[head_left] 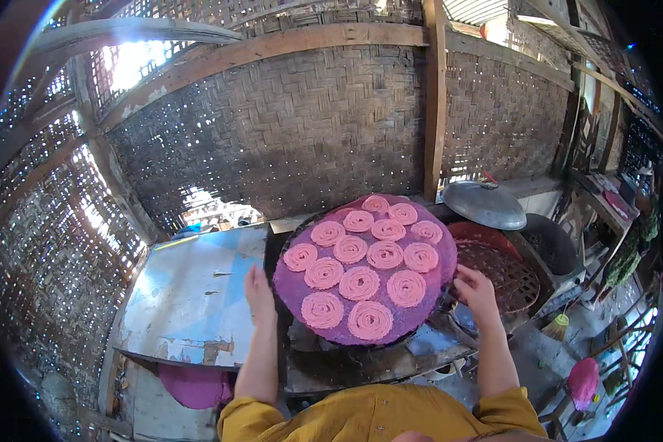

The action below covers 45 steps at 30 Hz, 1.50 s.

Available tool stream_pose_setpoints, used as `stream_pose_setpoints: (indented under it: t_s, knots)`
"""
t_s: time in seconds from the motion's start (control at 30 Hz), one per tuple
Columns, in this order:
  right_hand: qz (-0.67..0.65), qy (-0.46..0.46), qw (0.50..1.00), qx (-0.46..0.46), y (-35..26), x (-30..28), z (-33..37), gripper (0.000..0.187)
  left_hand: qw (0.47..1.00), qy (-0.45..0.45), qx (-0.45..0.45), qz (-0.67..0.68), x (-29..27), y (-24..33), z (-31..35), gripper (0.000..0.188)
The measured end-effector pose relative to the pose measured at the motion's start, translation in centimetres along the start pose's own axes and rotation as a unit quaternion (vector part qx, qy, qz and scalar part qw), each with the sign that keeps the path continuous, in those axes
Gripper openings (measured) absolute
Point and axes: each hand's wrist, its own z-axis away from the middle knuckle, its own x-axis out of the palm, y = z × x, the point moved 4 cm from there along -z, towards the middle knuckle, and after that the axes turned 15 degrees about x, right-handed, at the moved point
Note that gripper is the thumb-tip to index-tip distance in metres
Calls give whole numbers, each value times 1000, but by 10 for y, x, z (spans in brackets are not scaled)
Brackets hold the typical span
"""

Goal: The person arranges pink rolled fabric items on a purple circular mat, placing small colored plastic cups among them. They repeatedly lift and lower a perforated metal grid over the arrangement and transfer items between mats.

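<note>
A wide round tray with a purple surface [293,286] lies in front of me, dark at its rim. On it sit several pink rosettes of coiled thin strands [359,283], spaced apart across most of the surface. My left hand [259,296] stands beside the tray's left edge, fingers stretched out and pointing away from me. I cannot tell whether it touches the rim. At the right edge, my right hand [476,289] has its fingers bent in around the rim. What supports the tray from below is mostly hidden.
A worn blue-white tabletop [191,295] stands to the left, with a pink rounded thing [193,384] beneath it. On the right are a domed metal lid [484,205], a woven basket [504,276] and a dark pan [544,243]. A woven bamboo wall [309,125] rises behind.
</note>
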Motion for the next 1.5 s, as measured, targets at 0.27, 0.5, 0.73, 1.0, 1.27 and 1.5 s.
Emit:
stream_pose_setpoints:
  t_s: [0.27, 0.5, 0.73, 1.0, 1.27, 1.5]
  knots:
    - [-198, -74, 928, 308, 115, -3, -20, 47, 707, -299, -615, 181, -43, -33, 274, 76]
    - [-416, -249, 811, 328, 112, 38, -64, 59, 668, -12, -686, 288, -10, -30, 279, 61]
    - [-458, -245, 808, 278, 93, 37, -95, 63, 829, 108, -466, 290, -39, -22, 223, 19]
    - [-533, -164, 774, 300, 118, 43, -162, 59, 912, 178, -268, 254, -98, 66, 127, 11]
    - [-588, -149, 755, 249, 93, 33, -184, 37, 957, 97, -147, 230, -123, 173, 53, 20]
    - [-518, -146, 833, 133, -17, -26, -199, 16, 944, -2, -220, 246, -118, 178, 25, 29]
